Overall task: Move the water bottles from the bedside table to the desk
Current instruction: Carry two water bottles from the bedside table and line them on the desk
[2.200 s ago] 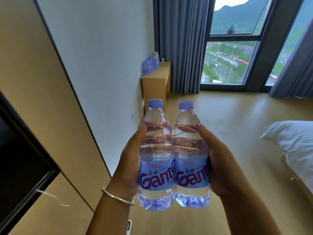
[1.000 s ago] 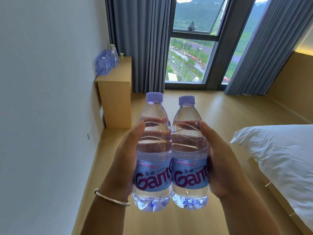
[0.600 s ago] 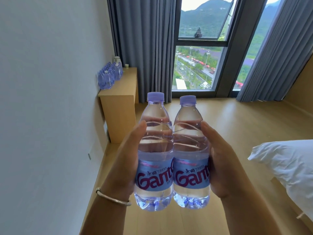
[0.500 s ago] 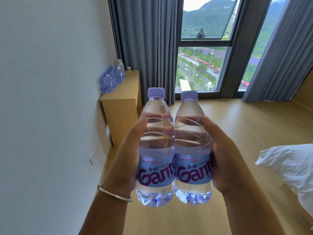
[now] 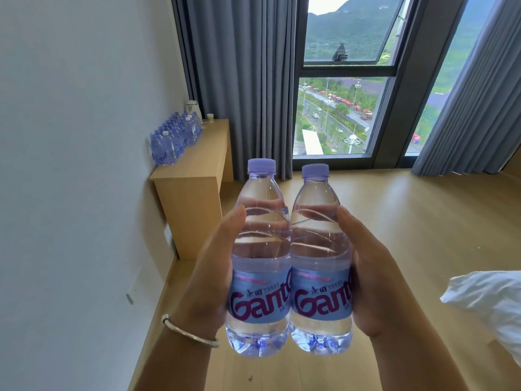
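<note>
Hotel-type room, wood floor [image 5: 394,221], grey curtains [image 5: 239,80], big window [image 5: 338,114]. Left hand [image 5: 210,277] curls round the left bottle [image 5: 260,263], right hand [image 5: 375,283] round the right bottle [image 5: 320,263]; both upright, touching side by side, caps above the thumbs. Desk [image 5: 194,170] up-left of the left thumb, against the wall, with a cluster of bottles [image 5: 174,139] (kettle [image 5: 193,108] behind). White bedding [image 5: 490,300] right of the right hand.

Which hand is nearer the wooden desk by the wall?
Left. The left hand, gripping one clear water bottle, is on the side of the light wooden desk; the right hand is farther off.
</note>
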